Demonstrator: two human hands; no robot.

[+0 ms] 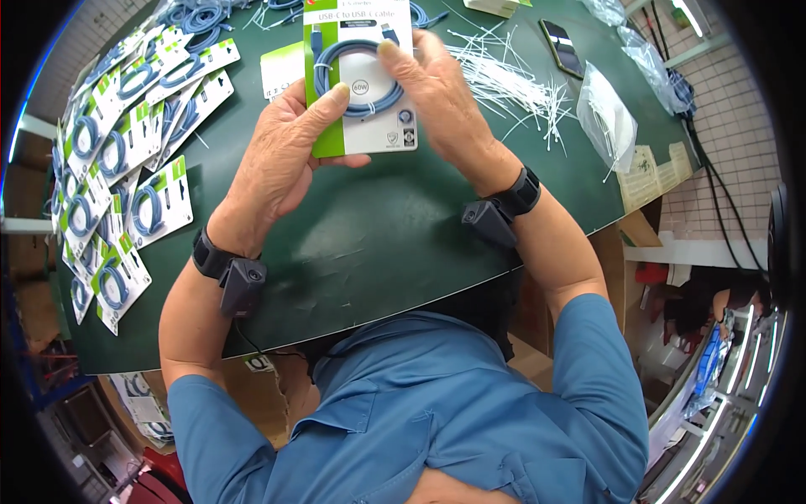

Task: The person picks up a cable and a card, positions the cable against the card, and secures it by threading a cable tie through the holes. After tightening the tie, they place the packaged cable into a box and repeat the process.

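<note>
Over the far middle of the table I hold up a white and green packaging card [374,133] with a coiled blue USB cable [323,80] on its front. White ties bind the coil to the card, and two plugs show near its upper corners. My left hand [277,147] grips the card's lower left side, its thumb lying on the coil. On the right edge my right hand [445,101] is closed, with its thumb pressed against the coil at the upper right. The fingers behind the card are mostly hidden. A similar card [283,69] lies just beyond my left hand.
Many carded cables [147,210] overlap along the left of the green table [361,277]. Loose blue cable coils [201,18] lie at the far left. To the right are scattered white cable ties [512,80], a phone [561,48] and a clear plastic bag [606,118].
</note>
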